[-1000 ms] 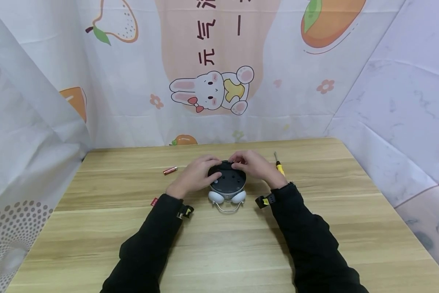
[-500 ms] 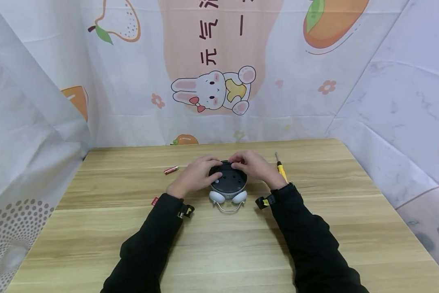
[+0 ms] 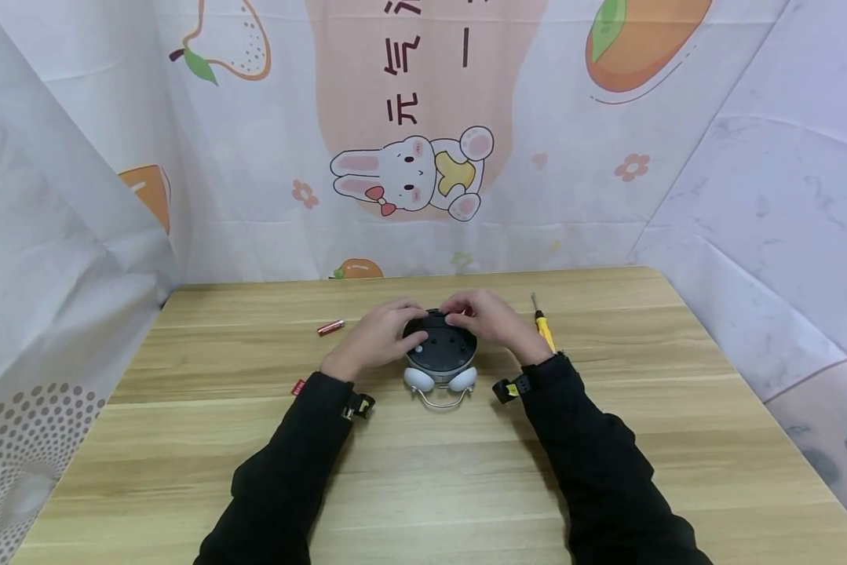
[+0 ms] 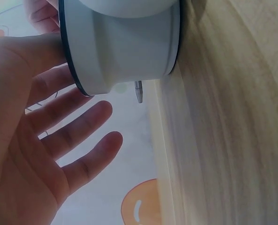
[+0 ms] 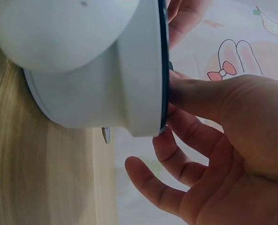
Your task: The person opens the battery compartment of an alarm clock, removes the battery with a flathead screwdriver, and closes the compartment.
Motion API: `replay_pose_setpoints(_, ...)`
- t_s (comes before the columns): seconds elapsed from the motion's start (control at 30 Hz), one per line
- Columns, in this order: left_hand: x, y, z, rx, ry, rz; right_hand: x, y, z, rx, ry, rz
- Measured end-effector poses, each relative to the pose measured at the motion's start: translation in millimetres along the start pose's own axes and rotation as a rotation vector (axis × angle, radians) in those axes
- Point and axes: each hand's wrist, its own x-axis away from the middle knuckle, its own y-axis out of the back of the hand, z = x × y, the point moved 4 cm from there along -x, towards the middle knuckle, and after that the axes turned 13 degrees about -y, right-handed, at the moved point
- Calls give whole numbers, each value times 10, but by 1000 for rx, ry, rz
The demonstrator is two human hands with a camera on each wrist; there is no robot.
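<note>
A white twin-bell alarm clock point(image 3: 440, 355) lies face down on the table, its black back upward and its two bells and wire handle toward me. My left hand point(image 3: 377, 341) holds its left side, thumb on the black back and fingers at the far rim. In the left wrist view the lower fingers point(image 4: 94, 161) spread away from the white casing point(image 4: 124, 51). My right hand point(image 3: 495, 320) grips the far right rim with thumb and fingertips. The right wrist view has that thumb point(image 5: 195, 96) against the black back; the other fingertips are partly hidden behind the rim.
A red battery point(image 3: 330, 327) lies left of the clock, and a yellow-and-black screwdriver point(image 3: 544, 329) lies beyond the right wrist. Beside the left sleeve a small red piece point(image 3: 297, 388) shows, partly covered. A printed curtain point(image 3: 253, 188) hangs behind the wooden table point(image 3: 423, 486).
Both hands keep nearly the same hold on the alarm clock. The whole head view has shifted very slightly; nothing else has visibly moved.
</note>
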Motion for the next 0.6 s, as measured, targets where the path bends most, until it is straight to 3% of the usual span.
replay_pose_setpoints(0.6,5,1,-22,-9,25,24,27,12,39,51,2,25)
